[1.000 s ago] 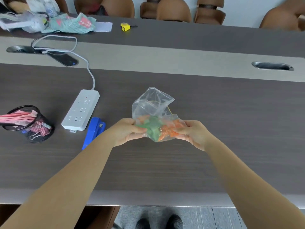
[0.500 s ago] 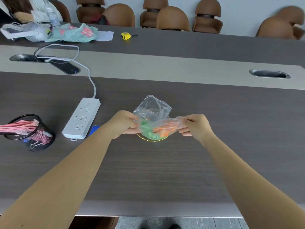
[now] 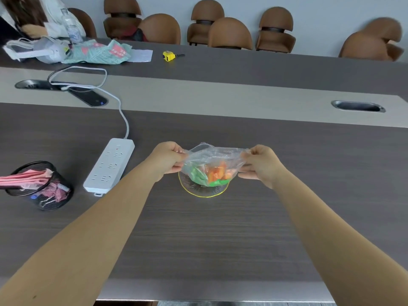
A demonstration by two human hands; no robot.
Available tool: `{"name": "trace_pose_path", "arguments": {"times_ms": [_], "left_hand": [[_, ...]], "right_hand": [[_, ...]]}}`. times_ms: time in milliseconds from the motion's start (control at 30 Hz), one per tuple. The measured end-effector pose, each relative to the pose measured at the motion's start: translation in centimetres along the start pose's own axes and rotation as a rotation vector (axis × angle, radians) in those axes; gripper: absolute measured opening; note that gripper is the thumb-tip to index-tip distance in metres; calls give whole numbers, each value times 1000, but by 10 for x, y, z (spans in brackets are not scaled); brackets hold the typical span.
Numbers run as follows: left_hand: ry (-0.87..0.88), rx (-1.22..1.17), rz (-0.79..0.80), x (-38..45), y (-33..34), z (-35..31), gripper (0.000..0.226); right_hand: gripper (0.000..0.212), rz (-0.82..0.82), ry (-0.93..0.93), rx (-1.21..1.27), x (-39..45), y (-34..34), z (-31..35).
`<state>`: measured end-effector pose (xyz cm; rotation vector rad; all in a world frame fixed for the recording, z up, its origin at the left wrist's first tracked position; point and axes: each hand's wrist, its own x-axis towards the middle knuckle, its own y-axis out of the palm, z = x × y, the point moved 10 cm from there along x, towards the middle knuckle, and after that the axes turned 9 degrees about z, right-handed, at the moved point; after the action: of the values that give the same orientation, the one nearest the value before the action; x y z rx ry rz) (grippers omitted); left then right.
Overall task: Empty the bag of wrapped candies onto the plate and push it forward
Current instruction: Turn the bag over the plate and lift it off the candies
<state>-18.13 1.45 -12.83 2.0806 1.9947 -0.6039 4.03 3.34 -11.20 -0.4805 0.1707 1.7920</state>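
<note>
Dark wood-grain tabletop (image 3: 220,235) fills most of the view, crossed farther back by a pale grey strip (image 3: 220,100) with two oval cable openings, one at the far left (image 3: 37,85) and one at the right (image 3: 358,106). Brown padded chairs (image 3: 229,33) line the light wall behind the table. On the left lie a white power strip (image 3: 109,165) whose cord loops back toward a dark phone (image 3: 89,97), and a black mesh pen cup (image 3: 40,184) holding pink items (what they are is not clear). At the far left edge sit a white headset (image 3: 44,50), a patterned teal cloth (image 3: 99,51), a clear water bottle (image 3: 71,29) and a small yellow tape measure (image 3: 169,56); a seated person (image 3: 28,16) is cut off by the frame corner. Near centre, the left hand (image 3: 166,157) and the right hand (image 3: 260,165) each pinch a side of a clear plastic bag (image 3: 212,160), fingers closed on the film and stretching it between them. Green and orange wrapped candies (image 3: 215,175) are bunched inside, hanging just over a clear glass plate (image 3: 204,188) with a yellow rim; the bag hides the plate's far half, and whether the candies touch the plate cannot be told.
</note>
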Motion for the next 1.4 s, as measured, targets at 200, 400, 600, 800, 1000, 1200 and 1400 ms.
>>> {"name": "trace_pose_path", "arguments": {"times_ms": [200, 400, 600, 800, 1000, 1200, 1400], "left_hand": [[-43, -115, 54, 0, 3, -6, 26], [69, 266, -127, -1, -7, -33, 19], [47, 740, -87, -2, 2, -44, 9], [87, 540, -172, -3, -15, -48, 29], [153, 282, -157, -1, -21, -53, 16], [183, 257, -129, -3, -21, -58, 13], [263, 228, -159, -7, -23, -73, 30]], "right_hand": [[28, -35, -48, 40, 3, -8, 9], [32, 13, -59, -427, 6, -1, 19], [19, -19, 36, -662, 5, -2, 21], [24, 30, -33, -133, 8, 4, 25], [15, 2, -139, -16, 6, 2, 42], [20, -1, -164, -4, 5, 2, 45], [24, -96, -262, -3, 1, -7, 60]]}}
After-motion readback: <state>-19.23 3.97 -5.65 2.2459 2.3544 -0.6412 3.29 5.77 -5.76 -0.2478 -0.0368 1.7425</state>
